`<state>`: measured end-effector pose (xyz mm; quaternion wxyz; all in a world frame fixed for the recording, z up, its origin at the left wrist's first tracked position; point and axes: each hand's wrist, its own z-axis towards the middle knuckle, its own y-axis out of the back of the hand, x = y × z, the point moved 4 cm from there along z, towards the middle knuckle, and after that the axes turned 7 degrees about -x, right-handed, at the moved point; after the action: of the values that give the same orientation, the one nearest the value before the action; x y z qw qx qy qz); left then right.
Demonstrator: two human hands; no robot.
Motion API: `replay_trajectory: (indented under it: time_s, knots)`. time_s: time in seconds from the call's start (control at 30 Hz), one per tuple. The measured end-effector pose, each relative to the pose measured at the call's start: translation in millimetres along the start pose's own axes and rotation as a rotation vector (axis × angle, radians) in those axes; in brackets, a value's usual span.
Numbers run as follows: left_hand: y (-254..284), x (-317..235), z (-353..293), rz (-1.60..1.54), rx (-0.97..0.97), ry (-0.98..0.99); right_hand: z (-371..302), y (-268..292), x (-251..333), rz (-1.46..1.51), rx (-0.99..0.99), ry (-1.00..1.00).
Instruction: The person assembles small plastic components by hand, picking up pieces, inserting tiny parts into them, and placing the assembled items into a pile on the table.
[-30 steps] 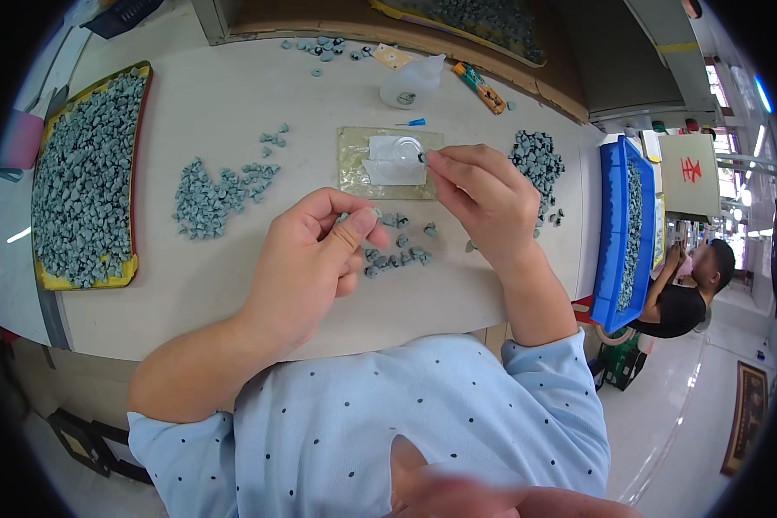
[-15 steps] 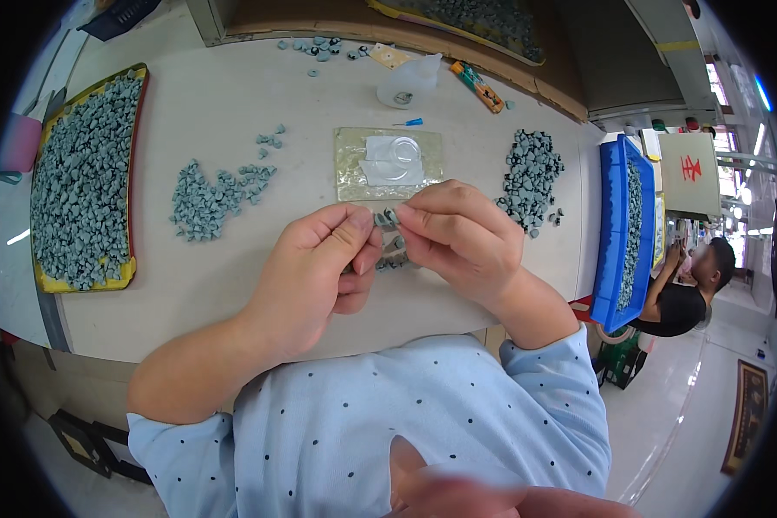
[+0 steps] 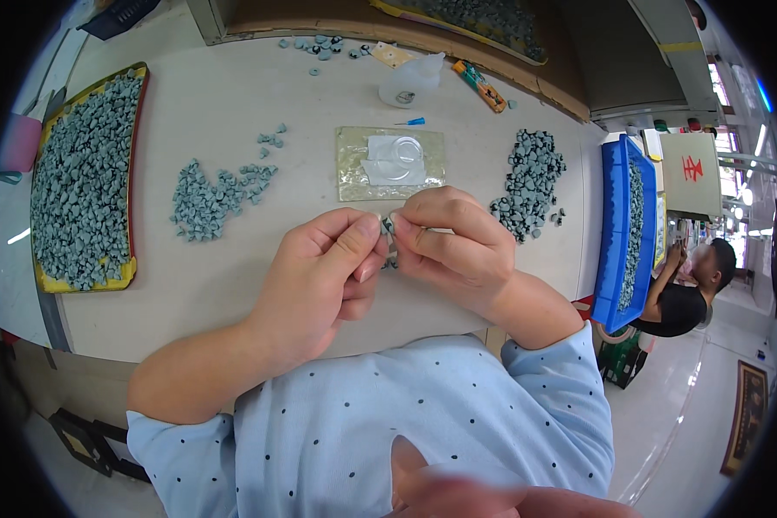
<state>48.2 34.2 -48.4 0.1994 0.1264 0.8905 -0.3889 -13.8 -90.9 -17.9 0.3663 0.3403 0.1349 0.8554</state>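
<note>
Nearer you than the square pad (image 3: 350, 183), your left hand (image 3: 319, 268) and right hand (image 3: 459, 246) pinch a grey-green piece (image 3: 387, 226); yellow tray (image 3: 53, 281) left of pad and blue crate (image 3: 609, 224) right hold similar pieces (image 3: 86, 181).

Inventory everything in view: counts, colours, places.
Table: one, whitish, across centre
Shallow rectangular tray: one, yellow, table's left end
Small chunky pieces: uncountable, grey-green, in tray, bin, table heaps
Flat rectangular pad: one, translucent yellowish, table centre
Paper: count unclear, white, on pad
Round disc: one, transparent, on paper
Needle tip: one, blue, beyond pad
Squat plastic bottle: one, translucent white, beyond pad
Slim packet: one, orange and green, right of bottle
Flat card: one, pale yellow, left of bottle
Rectangular plastic bin: one, blue, right
Rounded container: one, pink, far left
Co-worker: one, black shirt, far right
Left hand: one, bare, pinching at pieces
Right hand: one, bare, pinching opposite left
</note>
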Motion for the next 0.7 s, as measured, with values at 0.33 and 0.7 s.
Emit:
replay_trajectory:
  time_s: [0.33, 0.7]
  knots:
    - [1.7, -10.2, -0.6, 0.104, -0.067, -0.088, 6.2, 7.6, -9.4, 0.119, 0.09, -0.262]
    - [1.2, -4.1, 8.7, 0.257, -0.138, -0.08, -13.0, 90.9, -62.8, -0.675, 0.394, -0.713]
